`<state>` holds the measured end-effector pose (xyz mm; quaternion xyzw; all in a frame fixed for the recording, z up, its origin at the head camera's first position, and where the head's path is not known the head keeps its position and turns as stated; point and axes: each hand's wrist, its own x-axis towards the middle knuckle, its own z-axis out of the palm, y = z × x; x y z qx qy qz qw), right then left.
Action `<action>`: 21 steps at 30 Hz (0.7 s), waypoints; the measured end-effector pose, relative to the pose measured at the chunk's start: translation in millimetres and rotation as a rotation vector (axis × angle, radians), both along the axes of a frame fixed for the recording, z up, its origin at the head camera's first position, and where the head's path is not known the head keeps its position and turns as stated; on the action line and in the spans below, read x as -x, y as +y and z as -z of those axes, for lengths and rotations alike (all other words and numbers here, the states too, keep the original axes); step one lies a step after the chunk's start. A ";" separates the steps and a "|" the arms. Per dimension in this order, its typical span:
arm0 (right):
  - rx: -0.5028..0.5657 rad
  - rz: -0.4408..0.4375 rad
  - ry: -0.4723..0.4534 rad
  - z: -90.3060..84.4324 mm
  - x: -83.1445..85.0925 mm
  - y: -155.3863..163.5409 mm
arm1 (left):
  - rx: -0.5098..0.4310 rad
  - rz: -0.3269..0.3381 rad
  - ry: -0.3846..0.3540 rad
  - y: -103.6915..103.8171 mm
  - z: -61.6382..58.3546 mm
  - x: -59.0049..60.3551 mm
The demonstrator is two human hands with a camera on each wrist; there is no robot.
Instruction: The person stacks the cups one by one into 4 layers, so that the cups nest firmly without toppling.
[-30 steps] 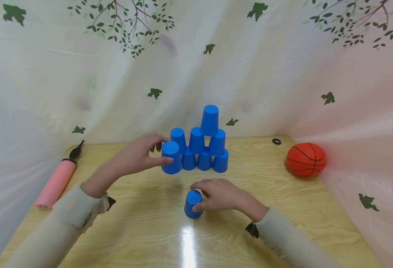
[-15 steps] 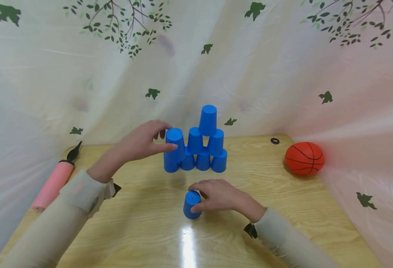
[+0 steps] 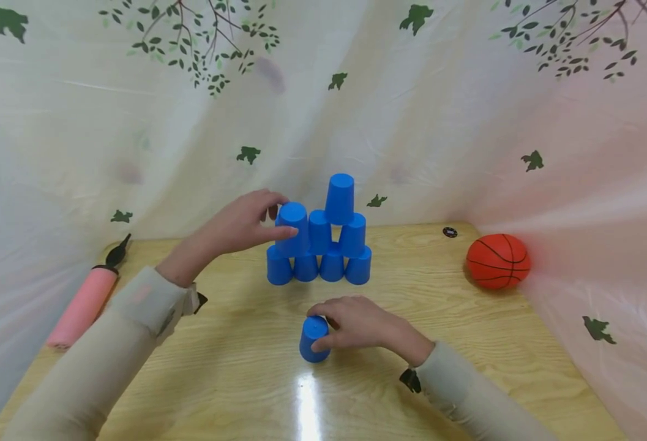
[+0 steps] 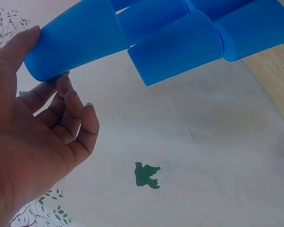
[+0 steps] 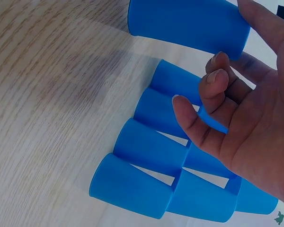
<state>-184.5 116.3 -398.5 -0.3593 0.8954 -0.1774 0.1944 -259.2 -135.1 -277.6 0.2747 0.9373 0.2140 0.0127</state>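
- While the left hand (image 3: pixel 242 224) pinches an upturned blue cup (image 3: pixel 292 229) between thumb and fingers, that cup sits upright at the pyramid's (image 3: pixel 323 245) left end, second row, toward the counter's (image 3: pixel 466 343) far edge.
- The right hand (image 3: pixel 359 321) curls round a lone cup (image 3: pixel 313 339) — mid-counter, nearer the front edge.

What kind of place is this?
Probably a play corner set up indoors: a wooden table with stacked blue cups, a basketball, and a leaf-printed curtain hung behind.
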 end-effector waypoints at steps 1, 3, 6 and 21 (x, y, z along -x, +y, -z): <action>-0.001 0.001 0.000 -0.1 0.0 0.2 | 0.000 0.000 -0.001 0.7 -0.3 1.2; -0.001 0.004 -0.001 -0.6 -0.3 0.5 | -0.001 -0.001 -0.003 1.7 -1.1 4.0; 0.001 0.002 0.000 -0.9 -0.4 0.8 | 0.001 -0.002 -0.004 2.5 -3.2 7.8; -0.010 0.006 0.002 0.7 0.2 1.9 | -0.006 -0.033 -0.003 8.6 -9.6 24.8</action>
